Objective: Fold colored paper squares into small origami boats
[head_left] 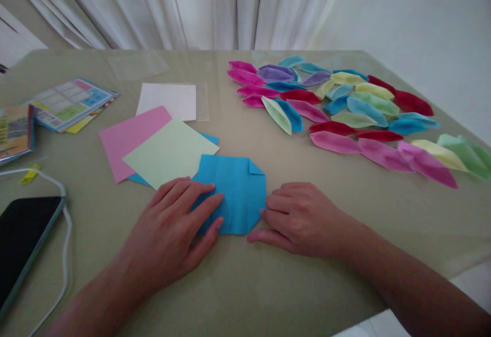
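Observation:
A blue sheet of origami paper point(233, 188) lies in front of me, with its corners folded in and crease lines across it. At its upper right corner, a small folded flap sticks up a little. My left hand point(178, 224) rests on the paper's left part, fingers stretched out and pressing it against the table. At the right edge is my right hand point(299, 219), its fingers curled together and the index fingertip touching the lower right fold. The thumb of that hand lies apart, just below the paper.
Pink paper point(132, 137) and pale green paper point(172, 153) overlap behind my left hand, near a white stack point(169, 102). Many coloured folded paper pieces point(341, 142) spread across the right. Booklets point(72, 104), a phone point(26, 245) and a white cable point(66, 255) lie left.

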Demonstrator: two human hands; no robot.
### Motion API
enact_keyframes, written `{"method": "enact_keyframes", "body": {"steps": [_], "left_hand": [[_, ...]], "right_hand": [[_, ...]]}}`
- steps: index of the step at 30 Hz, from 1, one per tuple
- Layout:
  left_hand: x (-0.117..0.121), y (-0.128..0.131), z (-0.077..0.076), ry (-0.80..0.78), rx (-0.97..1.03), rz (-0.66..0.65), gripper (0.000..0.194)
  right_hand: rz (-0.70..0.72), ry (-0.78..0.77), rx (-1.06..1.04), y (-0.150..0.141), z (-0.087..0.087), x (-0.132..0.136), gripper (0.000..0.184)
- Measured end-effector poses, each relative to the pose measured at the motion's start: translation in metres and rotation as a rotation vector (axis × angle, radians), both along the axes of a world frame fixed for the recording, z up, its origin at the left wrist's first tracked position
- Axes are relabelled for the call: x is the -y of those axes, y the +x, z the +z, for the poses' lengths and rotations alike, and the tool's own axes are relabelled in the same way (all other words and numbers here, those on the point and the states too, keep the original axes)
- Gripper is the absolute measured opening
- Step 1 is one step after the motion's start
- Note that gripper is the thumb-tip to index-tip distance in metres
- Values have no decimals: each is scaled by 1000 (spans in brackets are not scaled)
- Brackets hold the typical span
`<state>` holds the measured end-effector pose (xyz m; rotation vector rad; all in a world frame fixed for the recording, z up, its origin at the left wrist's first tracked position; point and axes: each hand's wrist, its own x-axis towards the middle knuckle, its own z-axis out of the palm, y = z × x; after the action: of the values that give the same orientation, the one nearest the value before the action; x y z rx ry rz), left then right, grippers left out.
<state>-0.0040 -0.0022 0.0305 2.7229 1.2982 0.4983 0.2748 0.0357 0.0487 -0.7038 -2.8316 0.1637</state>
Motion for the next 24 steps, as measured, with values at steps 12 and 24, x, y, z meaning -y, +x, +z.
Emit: {"method": "enact_keyframes", "body": {"steps": [12,24], "left_hand": [[11,11,0,-125,73,-184,30],[7,7,-1,114,81,-235,27]], "right_hand": [[-227,-73,99,13,2,-28,44],[-260,-229,62,11,3,-29,43]]}}
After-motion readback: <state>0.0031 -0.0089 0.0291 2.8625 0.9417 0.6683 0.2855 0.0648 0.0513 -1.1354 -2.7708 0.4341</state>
